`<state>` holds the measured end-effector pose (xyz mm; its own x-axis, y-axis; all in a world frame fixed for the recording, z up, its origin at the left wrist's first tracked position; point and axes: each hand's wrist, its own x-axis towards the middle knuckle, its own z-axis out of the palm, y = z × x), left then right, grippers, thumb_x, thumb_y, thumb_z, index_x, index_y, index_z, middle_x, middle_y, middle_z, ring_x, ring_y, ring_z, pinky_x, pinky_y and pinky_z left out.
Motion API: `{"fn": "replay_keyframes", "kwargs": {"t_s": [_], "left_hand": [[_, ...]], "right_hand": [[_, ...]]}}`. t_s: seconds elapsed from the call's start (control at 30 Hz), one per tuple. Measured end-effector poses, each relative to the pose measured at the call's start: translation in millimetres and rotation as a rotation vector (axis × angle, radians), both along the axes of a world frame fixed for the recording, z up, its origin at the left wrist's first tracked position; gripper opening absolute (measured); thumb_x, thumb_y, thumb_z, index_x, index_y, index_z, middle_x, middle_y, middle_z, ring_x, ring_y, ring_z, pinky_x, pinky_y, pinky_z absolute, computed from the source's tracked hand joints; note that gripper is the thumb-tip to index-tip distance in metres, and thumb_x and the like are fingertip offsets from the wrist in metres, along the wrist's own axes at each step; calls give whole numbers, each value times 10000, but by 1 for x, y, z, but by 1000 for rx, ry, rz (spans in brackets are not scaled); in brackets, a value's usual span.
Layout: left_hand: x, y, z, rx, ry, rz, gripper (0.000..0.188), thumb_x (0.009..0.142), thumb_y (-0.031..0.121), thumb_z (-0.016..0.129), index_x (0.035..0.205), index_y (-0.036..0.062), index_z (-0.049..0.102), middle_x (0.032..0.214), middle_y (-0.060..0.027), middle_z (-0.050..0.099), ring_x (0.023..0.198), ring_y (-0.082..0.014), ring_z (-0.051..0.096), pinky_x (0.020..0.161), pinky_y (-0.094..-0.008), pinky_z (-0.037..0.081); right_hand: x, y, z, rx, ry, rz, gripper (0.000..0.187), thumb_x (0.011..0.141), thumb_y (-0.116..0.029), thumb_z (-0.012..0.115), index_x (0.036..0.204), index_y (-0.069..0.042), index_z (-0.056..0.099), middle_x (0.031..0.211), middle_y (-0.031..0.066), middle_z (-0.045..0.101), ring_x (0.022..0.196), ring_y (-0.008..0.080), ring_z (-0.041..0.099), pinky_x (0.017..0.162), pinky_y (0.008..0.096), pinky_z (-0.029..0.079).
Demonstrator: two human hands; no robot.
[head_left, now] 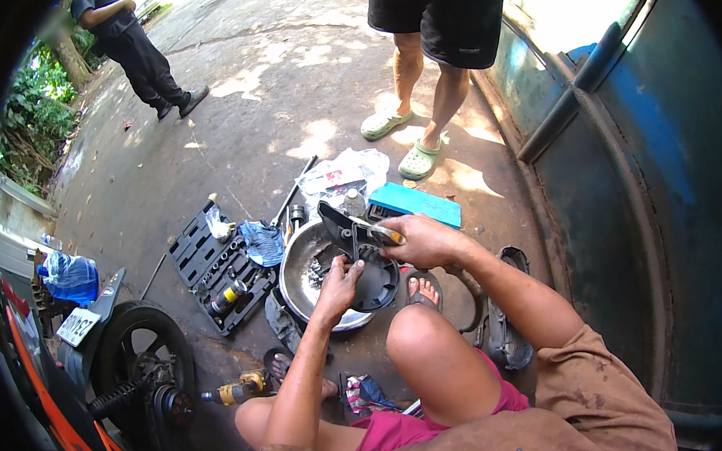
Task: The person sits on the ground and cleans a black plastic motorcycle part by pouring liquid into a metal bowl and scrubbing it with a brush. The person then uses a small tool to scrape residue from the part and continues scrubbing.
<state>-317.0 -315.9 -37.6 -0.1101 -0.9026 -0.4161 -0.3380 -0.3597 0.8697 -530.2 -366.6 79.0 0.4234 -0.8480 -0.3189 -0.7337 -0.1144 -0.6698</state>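
Note:
A black part (376,281), with a rounded dish-like section and a longer arm, is held over a silver metal basin (290,273). My left hand (339,288) grips its near edge, fingers closed. My right hand (427,241) is closed around a small tool with a yellow-orange end (391,236), pressed close to the part's upper side; its working end is hidden. Dark wet-looking residue lies inside the basin, partly covered by the part.
An open black socket case (227,266) lies left of the basin. Behind are a plastic bag (344,174) and a blue box (417,204). A yellow power tool (242,389) and a motorcycle wheel (140,353) are at left. Two people stand ahead; a metal gate (596,198) is at right.

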Motion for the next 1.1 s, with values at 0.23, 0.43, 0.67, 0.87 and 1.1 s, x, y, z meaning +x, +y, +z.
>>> {"fn": "replay_keyframes", "kwargs": {"t_s": [0.23, 0.43, 0.67, 0.87, 1.1], "left_hand": [[-9, 11, 20, 116, 183, 37, 455, 1025, 316, 576, 1261, -64, 494, 1033, -124, 624, 930, -161, 577, 833, -302, 475], [-9, 12, 17, 110, 170, 12, 469, 1025, 322, 576, 1270, -66, 478, 1048, -130, 619, 947, -167, 573, 841, -310, 471], [-10, 9, 13, 64, 203, -29, 427, 1031, 293, 573, 1265, -53, 484, 1097, -121, 617, 992, -165, 564, 875, -305, 460], [-11, 6, 18, 136, 226, -20, 444, 1027, 316, 580, 1289, -32, 492, 1153, -108, 603, 1078, -160, 537, 950, -303, 426], [-9, 10, 17, 118, 242, -27, 504, 1034, 325, 560, 1313, -77, 436, 1084, -138, 613, 956, -167, 567, 838, -300, 473]], "right_hand": [[7, -5, 1, -72, 28, -21, 440, 892, -308, 688, 1277, -104, 628, 998, 217, 717, 846, 333, 703, 792, 433, 546], [10, -10, -6, -43, -6, 37, 400, 896, -306, 696, 1236, -99, 651, 1010, 185, 726, 874, 282, 692, 813, 420, 533], [23, -22, -3, 78, 113, 163, 376, 860, -322, 705, 1157, -93, 681, 977, 183, 729, 897, 300, 694, 824, 403, 529], [24, -21, -5, 197, 129, 136, 414, 845, -322, 687, 1164, -57, 679, 993, 193, 727, 909, 316, 698, 840, 425, 536], [13, -17, 0, 181, 148, 207, 319, 846, -309, 718, 1046, -63, 683, 787, 95, 680, 668, 189, 656, 600, 354, 531]]}}
